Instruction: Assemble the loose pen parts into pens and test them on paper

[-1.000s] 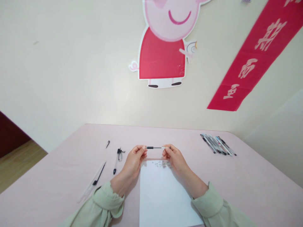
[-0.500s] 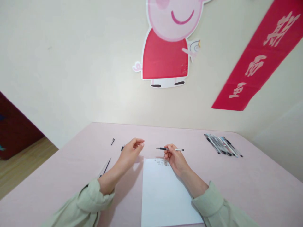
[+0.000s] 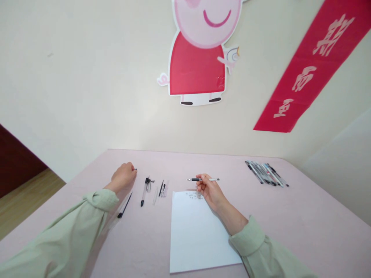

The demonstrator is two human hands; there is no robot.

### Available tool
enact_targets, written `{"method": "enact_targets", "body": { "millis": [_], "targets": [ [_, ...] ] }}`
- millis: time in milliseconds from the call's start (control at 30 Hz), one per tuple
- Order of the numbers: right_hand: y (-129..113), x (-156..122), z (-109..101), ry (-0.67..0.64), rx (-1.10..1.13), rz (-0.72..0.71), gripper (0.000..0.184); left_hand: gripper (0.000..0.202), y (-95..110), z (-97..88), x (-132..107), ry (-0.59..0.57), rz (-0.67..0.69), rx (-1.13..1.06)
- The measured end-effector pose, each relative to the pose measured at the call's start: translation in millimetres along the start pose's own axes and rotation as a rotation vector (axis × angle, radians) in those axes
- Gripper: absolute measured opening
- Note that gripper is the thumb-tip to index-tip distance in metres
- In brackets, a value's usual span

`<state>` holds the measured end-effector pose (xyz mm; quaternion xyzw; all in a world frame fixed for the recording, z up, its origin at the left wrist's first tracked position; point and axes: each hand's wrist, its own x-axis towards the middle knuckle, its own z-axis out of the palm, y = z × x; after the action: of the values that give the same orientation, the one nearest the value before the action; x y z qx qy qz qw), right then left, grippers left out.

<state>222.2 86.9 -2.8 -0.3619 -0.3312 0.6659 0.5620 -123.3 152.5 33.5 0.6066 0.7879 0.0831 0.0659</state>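
Note:
My right hand (image 3: 209, 190) is closed on a thin pen refill (image 3: 213, 179), holding it level just above the top edge of a white sheet of paper (image 3: 197, 231). My left hand (image 3: 123, 176) is stretched out to the left over the pink table (image 3: 290, 216). Its fingers are curled, and their tips pinch a small black pen part (image 3: 135, 169). Between the hands lie a clear pen with a black tip (image 3: 143, 191) and some small clear and black pen parts (image 3: 161, 189).
A black-tipped clear pen piece (image 3: 124, 206) lies by my left sleeve. Several pens lie in a row (image 3: 265, 173) at the table's far right. The wall behind carries a cartoon pig cut-out (image 3: 199, 54) and a red banner (image 3: 304, 73). Wooden floor shows at left.
My left hand let go of the refill and moved left to the small black part. My right hand kept the refill. Small pen parts now lie left of the paper.

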Motion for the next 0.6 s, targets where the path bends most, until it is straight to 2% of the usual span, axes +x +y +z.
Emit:
{"method": "enact_targets", "body": {
  "millis": [133, 233, 367, 467, 533, 600],
  "targets": [
    [1.9, 1.2, -2.3, -0.004, 0.013, -0.003, 0.029, 0.019, 14.5, -9.9, -12.1, 0.048, 0.027, 0.002],
    [2.2, 1.6, -2.9, -0.003, 0.013, -0.002, 0.029, 0.015, 42.0, -13.1, -42.3, 0.042, 0.151, -0.062],
    [0.5, 1.3, -1.2, 0.015, 0.016, -0.005, 0.030, 0.007, 93.3, -2.0, -109.7, -0.174, 0.520, -0.449],
    [-0.3, 1.4, -0.5, 0.016, 0.029, -0.008, 0.028, 0.013, 122.3, 16.7, -157.9, -0.400, 0.658, -0.597],
    [0.2, 2.1, -1.1, 0.021, 0.042, -0.018, 0.027, 0.025, 132.0, 31.5, -178.7, -0.469, 0.713, -0.615],
    [1.0, 3.0, -2.6, 0.029, 0.062, -0.024, 0.029, 0.032, 135.5, 45.2, -189.2, -0.492, 0.764, -0.599]
  ]
}}
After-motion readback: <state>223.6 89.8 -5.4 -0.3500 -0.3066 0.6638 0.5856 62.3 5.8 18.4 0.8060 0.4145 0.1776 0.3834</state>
